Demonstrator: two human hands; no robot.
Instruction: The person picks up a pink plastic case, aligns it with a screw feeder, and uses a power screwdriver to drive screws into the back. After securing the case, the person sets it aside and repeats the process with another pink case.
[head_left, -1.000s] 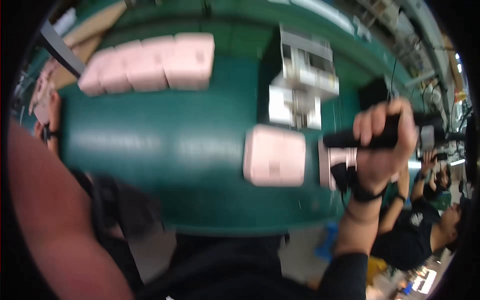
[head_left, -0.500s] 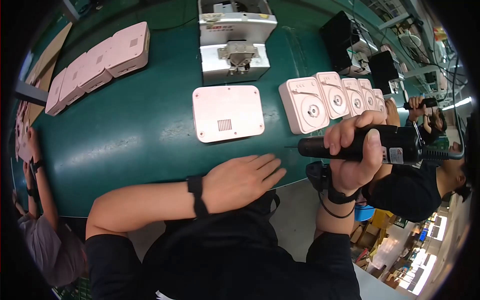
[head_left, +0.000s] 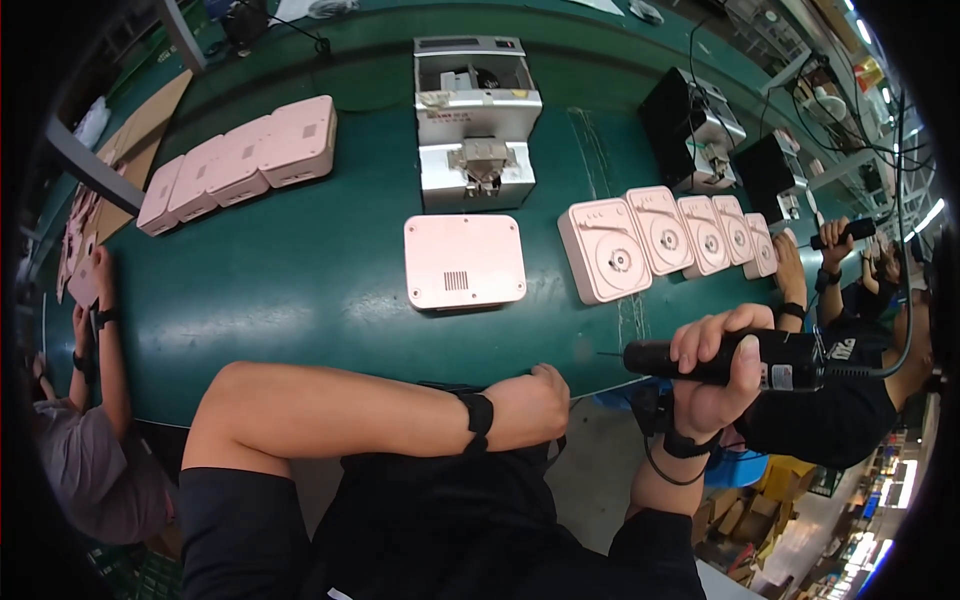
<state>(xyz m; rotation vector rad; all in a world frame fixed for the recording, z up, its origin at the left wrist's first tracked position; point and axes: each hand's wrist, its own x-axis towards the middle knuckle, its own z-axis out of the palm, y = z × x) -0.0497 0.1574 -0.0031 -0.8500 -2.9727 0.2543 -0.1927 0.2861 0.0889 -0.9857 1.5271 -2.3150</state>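
My right hand [head_left: 722, 365] is wrapped round a black electric screwdriver [head_left: 655, 360], held level over the table's front edge with its thin bit pointing left. A cord runs from its rear end. My left hand [head_left: 530, 405] is at the front edge with the fingers curled in; whatever they may hold is hidden. Beyond it a pale pink rectangular case [head_left: 465, 255] lies flat, its slotted vent and corner holes facing up. Neither hand touches this case. Each wrist wears a black band.
Behind the case stands a silver screw-feeder machine [head_left: 477, 130]. Several pink cases form a row [head_left: 240, 160] at the left; several with round dials [head_left: 610, 250] line the right. Black machines [head_left: 690, 130] sit farther right. Co-workers [head_left: 85, 450] work at both sides.
My left hand has gone from fingers spread to curled and shifted right, toward the table's edge. The screwdriver in my right hand is slightly lower and farther right. The whole view has tilted up.
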